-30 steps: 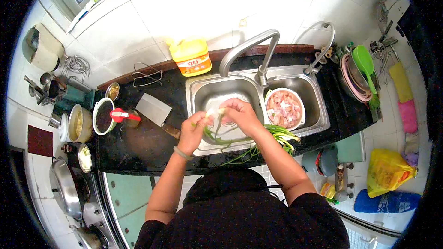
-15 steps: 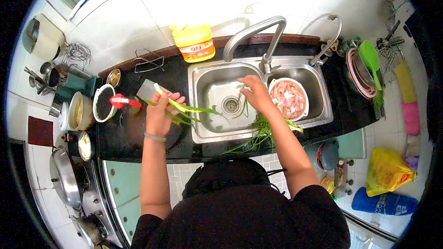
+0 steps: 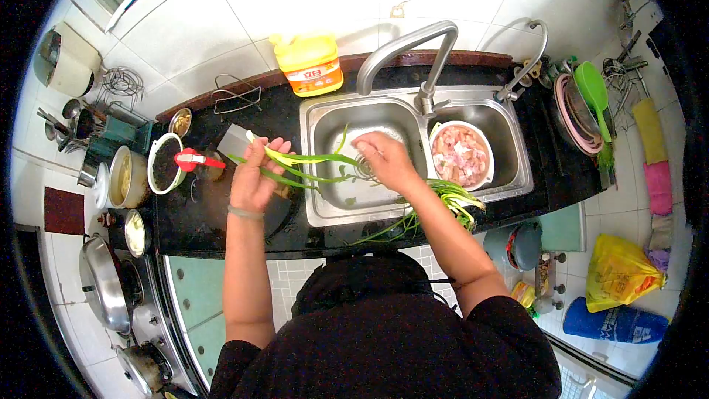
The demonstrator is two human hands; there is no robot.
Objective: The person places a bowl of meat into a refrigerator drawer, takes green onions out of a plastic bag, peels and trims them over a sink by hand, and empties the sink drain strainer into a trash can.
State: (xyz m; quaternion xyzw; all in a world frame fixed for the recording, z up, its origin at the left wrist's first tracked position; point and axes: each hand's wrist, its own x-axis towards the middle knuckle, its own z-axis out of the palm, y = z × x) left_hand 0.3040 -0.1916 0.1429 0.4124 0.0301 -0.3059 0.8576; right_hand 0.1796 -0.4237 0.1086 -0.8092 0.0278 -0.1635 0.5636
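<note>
My left hand (image 3: pixel 255 177) is closed around a green onion (image 3: pixel 295 159), over the counter left of the sink. The white end points up and left, and the long green leaves stretch right over the sink (image 3: pixel 314 210). My right hand (image 3: pixel 385 161) is above the left basin, its fingers curled together close to the leaf tips; whatever they may pinch is hidden. Below lie small green scraps (image 3: pixel 350 201) near the drain. A bunch of green onions (image 3: pixel 452 198) rests on the sink's front edge, partly behind my right forearm.
A bowl of raw meat pieces (image 3: pixel 461 155) sits in the right basin under the faucet (image 3: pixel 443 59). A yellow jug (image 3: pixel 310 66) stands behind the sink. At left are a white-rimmed container (image 3: pixel 164 174) with a red-handled tool (image 3: pixel 193 160) and a pot (image 3: pixel 127 177).
My right hand has moved left and slightly down toward the leaf tips. The thin green strip that hung below its fingers no longer shows. My left hand still holds the green onion.
</note>
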